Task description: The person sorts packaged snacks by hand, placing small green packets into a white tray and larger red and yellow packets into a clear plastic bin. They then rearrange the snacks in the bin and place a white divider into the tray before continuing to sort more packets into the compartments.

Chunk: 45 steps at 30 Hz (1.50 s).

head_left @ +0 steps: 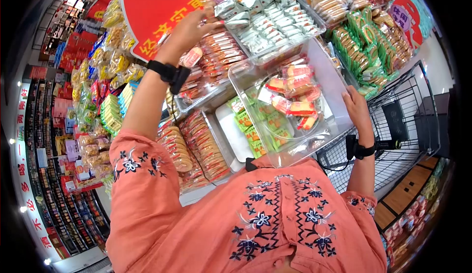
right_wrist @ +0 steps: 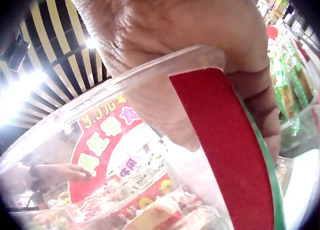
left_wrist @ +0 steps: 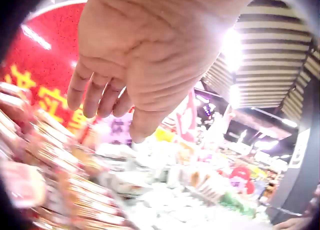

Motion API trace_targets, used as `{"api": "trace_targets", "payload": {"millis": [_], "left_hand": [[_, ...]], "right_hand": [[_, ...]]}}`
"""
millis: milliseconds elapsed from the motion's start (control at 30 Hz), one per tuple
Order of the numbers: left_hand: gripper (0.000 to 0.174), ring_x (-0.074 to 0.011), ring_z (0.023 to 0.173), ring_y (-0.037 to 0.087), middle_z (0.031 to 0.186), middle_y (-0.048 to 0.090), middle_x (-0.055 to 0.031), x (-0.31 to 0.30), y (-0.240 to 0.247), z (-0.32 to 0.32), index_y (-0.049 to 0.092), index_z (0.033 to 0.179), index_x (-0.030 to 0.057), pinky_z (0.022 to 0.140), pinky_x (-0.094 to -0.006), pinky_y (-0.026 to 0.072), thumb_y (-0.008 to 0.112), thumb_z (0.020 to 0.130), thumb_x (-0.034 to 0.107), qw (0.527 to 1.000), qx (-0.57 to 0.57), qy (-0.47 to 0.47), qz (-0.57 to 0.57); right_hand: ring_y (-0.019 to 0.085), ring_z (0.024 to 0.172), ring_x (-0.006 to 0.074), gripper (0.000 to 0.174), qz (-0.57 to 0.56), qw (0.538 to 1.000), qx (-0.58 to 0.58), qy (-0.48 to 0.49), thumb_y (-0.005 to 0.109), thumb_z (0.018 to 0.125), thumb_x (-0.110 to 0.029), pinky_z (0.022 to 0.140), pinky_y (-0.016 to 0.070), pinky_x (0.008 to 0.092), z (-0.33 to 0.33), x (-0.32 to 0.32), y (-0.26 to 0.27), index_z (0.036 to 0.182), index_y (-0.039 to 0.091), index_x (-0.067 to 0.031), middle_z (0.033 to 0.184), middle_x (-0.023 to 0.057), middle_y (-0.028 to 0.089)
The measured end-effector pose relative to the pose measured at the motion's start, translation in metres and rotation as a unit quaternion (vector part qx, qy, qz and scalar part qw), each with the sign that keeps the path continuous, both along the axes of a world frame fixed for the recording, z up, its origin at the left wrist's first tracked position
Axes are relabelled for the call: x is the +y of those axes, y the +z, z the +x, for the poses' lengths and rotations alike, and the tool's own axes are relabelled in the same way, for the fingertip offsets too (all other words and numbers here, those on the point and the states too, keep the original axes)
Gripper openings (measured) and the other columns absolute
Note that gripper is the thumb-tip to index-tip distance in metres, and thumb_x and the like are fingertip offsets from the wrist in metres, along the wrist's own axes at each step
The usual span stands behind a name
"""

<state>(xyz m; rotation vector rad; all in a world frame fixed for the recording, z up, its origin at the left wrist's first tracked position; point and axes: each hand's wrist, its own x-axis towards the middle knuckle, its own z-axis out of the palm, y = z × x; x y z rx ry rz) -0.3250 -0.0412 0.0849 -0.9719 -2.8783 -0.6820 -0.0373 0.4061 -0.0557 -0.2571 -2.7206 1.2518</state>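
Observation:
My left hand (head_left: 189, 32) is held over red-brown packaged snacks (head_left: 221, 51), beside the silvery-white packets (head_left: 265, 24). In the left wrist view the hand (left_wrist: 145, 55) hangs with fingers loosely bent and nothing in them. My right hand (head_left: 356, 109) grips the right wall of a clear plastic bin (head_left: 339, 93). In the right wrist view that hand (right_wrist: 215, 50) has its thumb inside and its fingers outside the bin's rim (right_wrist: 145, 70). Red and yellow packets (head_left: 297, 83) lie in the bin. Green packets (head_left: 246, 125) show through its left side.
A black wire cart (head_left: 393, 120) stands at the right. Bins of green-wrapped snacks (head_left: 366, 42) and round biscuits (head_left: 177, 147) flank the clear bin. A large red sign (head_left: 152, 15) rises behind the left arm. Hanging bags (head_left: 115, 46) and shelves (head_left: 64, 155) line the left.

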Motion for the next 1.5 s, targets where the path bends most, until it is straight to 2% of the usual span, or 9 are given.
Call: {"api": "trace_targets", "payload": {"millis": [167,333,467,800,833,933,1067,1233,1500], "left_hand": [[0.045,-0.0412,0.103,0.063,0.109,0.066,-0.0224,-0.087,-0.068,-0.050,0.060,0.115,0.0010,0.089,-0.0495,0.0511,0.075,0.083,0.028,0.975,0.168,0.055,-0.134],[0.053,-0.0362,0.116,0.060,0.118,0.063,-0.0183,-0.074,-0.078,-0.046,0.058,0.127,0.0047,0.094,-0.0456,0.0503,0.074,0.081,0.025,0.953,0.161,0.056,-0.250],[0.032,-0.0354,0.100,0.066,0.103,0.066,-0.0147,-0.068,-0.085,-0.059,0.064,0.109,0.0091,0.080,-0.0473,0.0532,0.070,0.081,0.024,0.947,0.197,0.050,-0.247],[0.026,-0.0333,0.086,0.068,0.092,0.069,-0.0158,-0.069,-0.034,-0.032,0.065,0.100,0.0028,0.075,-0.0433,0.0527,0.070,0.085,0.024,0.992,0.065,0.103,-0.020],[0.033,-0.0161,0.084,0.066,0.092,0.069,-0.0085,-0.064,-0.030,-0.028,0.064,0.113,-0.0010,0.076,-0.0328,0.0518,0.074,0.089,0.019,0.995,0.010,0.097,0.015],[0.031,-0.0118,0.085,0.064,0.096,0.068,-0.0067,-0.023,-0.022,0.003,0.063,0.114,-0.0016,0.078,-0.0278,0.0515,0.073,0.092,0.018,0.973,-0.164,0.036,0.156],[0.033,-0.0159,0.080,0.064,0.091,0.068,-0.0088,0.053,-0.007,0.060,0.065,0.110,-0.0001,0.073,-0.0336,0.0518,0.070,0.094,0.028,0.984,-0.145,-0.102,0.032],[0.054,-0.0404,0.074,0.063,0.082,0.063,-0.0248,0.109,-0.027,0.089,0.061,0.090,-0.0005,0.067,-0.0461,0.0490,0.069,0.091,0.052,0.978,-0.100,-0.143,-0.114],[0.036,-0.0385,0.094,0.067,0.101,0.068,-0.0188,0.078,-0.022,0.040,0.064,0.113,0.0023,0.080,-0.0463,0.0540,0.073,0.090,0.029,0.992,-0.064,-0.102,0.022]], "right_hand": [[0.048,0.060,0.0232,0.021,0.024,1.000,0.006,-0.005,0.057,0.100,-0.017,0.058,0.0418,0.0377,0.000,-0.003,0.004,0.101,0.058,0.0032,0.070,0.0184,0.052],[0.046,0.060,0.0224,0.021,0.032,0.999,-0.013,-0.004,0.057,0.100,-0.017,0.058,0.0398,0.0382,0.000,-0.001,0.005,0.098,0.056,0.0034,0.070,0.0188,0.050],[0.044,0.063,0.0194,0.020,0.026,0.999,-0.021,-0.012,0.057,0.100,-0.017,0.058,0.0391,0.0373,0.000,-0.004,0.007,0.099,0.055,0.0030,0.071,0.0177,0.049],[0.057,0.071,0.0404,0.021,0.031,0.999,-0.017,-0.002,0.056,0.099,-0.018,0.066,0.0451,0.0431,0.000,-0.006,0.011,0.104,0.057,0.0020,0.081,0.0253,0.058],[0.057,0.071,0.0400,0.021,0.026,1.000,-0.011,0.002,0.056,0.099,-0.018,0.066,0.0452,0.0430,-0.001,-0.005,0.010,0.104,0.057,0.0020,0.081,0.0252,0.058],[0.054,0.067,0.0338,0.021,0.024,0.999,0.023,0.001,0.057,0.100,-0.019,0.064,0.0448,0.0402,0.002,-0.002,-0.001,0.105,0.058,0.0023,0.078,0.0231,0.057],[0.051,0.065,0.0304,0.022,0.006,1.000,-0.005,-0.003,0.058,0.100,-0.019,0.063,0.0442,0.0383,0.002,-0.003,0.003,0.104,0.057,0.0027,0.076,0.0220,0.056],[0.057,0.068,0.0394,0.023,0.024,1.000,0.016,0.006,0.058,0.100,-0.020,0.064,0.0453,0.0414,0.002,-0.005,0.008,0.102,0.058,0.0029,0.079,0.0256,0.059],[0.059,0.068,0.0369,0.024,0.020,1.000,-0.005,-0.008,0.057,0.099,-0.019,0.064,0.0452,0.0412,0.001,-0.005,0.009,0.107,0.059,0.0032,0.078,0.0246,0.059]]}}
